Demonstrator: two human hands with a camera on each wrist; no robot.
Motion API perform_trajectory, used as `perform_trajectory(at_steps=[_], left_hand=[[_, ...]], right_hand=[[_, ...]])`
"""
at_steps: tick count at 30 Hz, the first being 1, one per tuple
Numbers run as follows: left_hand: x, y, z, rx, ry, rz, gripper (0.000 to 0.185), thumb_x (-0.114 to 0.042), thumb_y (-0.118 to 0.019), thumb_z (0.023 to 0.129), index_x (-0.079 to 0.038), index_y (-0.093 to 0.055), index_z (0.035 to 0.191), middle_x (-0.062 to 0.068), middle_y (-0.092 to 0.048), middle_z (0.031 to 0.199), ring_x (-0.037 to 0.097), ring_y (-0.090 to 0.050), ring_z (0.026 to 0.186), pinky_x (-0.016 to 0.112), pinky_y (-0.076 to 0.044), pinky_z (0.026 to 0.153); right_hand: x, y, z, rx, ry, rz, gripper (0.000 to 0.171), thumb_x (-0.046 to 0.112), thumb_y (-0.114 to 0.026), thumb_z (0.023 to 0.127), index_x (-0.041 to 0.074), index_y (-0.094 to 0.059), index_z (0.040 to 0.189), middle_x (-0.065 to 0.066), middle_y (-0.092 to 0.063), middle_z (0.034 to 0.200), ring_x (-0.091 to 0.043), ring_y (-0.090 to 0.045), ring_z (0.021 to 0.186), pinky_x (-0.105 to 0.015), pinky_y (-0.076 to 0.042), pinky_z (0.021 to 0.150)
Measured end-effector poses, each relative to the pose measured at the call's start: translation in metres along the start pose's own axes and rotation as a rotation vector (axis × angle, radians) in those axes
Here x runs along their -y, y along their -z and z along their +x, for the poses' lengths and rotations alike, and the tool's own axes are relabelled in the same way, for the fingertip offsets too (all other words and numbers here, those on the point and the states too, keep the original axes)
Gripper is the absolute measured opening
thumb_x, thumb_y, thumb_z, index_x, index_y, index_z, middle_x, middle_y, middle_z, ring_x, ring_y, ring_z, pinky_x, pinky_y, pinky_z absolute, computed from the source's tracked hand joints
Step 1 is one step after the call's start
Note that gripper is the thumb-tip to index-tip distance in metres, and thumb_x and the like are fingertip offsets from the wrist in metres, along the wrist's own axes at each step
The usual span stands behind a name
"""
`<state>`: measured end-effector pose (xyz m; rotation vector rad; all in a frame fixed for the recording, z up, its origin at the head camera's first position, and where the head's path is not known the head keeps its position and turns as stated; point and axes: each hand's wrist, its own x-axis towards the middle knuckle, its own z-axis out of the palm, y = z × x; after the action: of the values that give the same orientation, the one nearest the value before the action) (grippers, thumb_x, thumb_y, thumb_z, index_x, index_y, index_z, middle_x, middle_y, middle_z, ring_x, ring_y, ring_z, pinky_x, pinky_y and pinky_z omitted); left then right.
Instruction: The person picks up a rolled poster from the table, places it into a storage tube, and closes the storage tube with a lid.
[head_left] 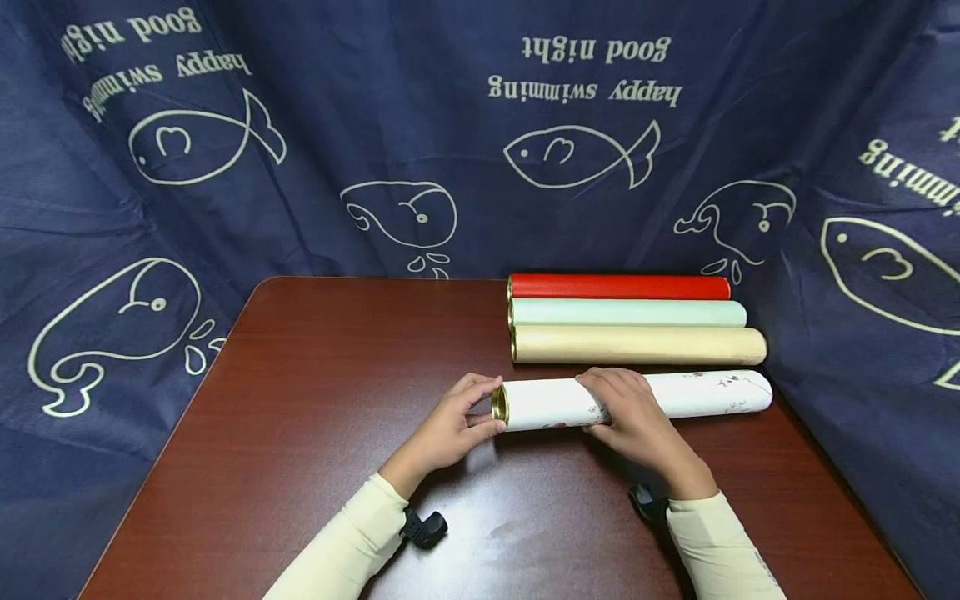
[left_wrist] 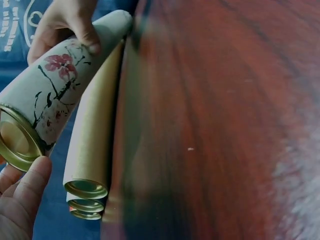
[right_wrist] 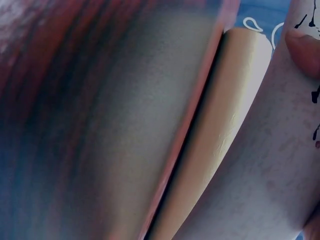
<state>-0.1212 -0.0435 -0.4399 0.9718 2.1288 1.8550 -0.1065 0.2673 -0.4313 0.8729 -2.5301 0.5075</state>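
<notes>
I'm gripping the white tube (head_left: pixel 637 398) mid-body with my right hand (head_left: pixel 637 421), left hand (head_left: pixel 450 425) pinching its gold cap (head_left: pixel 499 404) (tube's lying on the bench (head_left: pixel 315 400)).

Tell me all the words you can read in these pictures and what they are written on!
"good night" stands upside down on the dark blue cloth behind the table.
"happy swimming" stands upside down just below it on the same cloth.
Both lines repeat at the upper left; the print at the far right edge is cut off.
The white tube held by the hands bears only painted flowers, no words.
The red, green and tan tubes show none.
</notes>
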Motion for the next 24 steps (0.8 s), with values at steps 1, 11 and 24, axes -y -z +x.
perform_trajectory(at_steps=[1,11,24], left_hand=[[0.001,-0.002,0.000,-0.001,0.007,-0.003,0.062,0.006,-0.071,0.087,0.009,-0.044,0.143,0.020,-0.043,0.135,0.038,-0.048,0.127,0.036,-0.051,0.094],[-0.004,-0.015,0.009,0.032,0.011,0.016,0.060,0.006,-0.066,0.091,0.012,-0.038,0.144,0.022,-0.038,0.137,0.039,-0.047,0.129,0.037,-0.048,0.097],[-0.004,0.001,-0.004,0.097,0.042,0.269,0.046,-0.013,-0.068,0.095,0.000,-0.054,0.137,0.019,-0.042,0.147,0.036,-0.054,0.123,0.050,-0.052,0.093]], right_hand=[[0.000,0.000,-0.001,0.003,-0.002,-0.001,0.073,0.005,-0.090,0.056,0.007,-0.061,0.123,-0.011,-0.063,0.119,-0.033,-0.055,0.112,-0.053,-0.036,0.096],[-0.004,0.008,-0.010,0.027,-0.018,-0.025,0.073,0.008,-0.090,0.058,0.005,-0.059,0.124,-0.013,-0.062,0.121,-0.034,-0.054,0.112,-0.054,-0.036,0.095],[-0.024,0.013,-0.015,0.180,-0.110,-0.044,0.078,0.008,-0.091,0.064,0.005,-0.057,0.134,-0.013,-0.061,0.127,-0.034,-0.052,0.120,-0.065,-0.028,0.105]])
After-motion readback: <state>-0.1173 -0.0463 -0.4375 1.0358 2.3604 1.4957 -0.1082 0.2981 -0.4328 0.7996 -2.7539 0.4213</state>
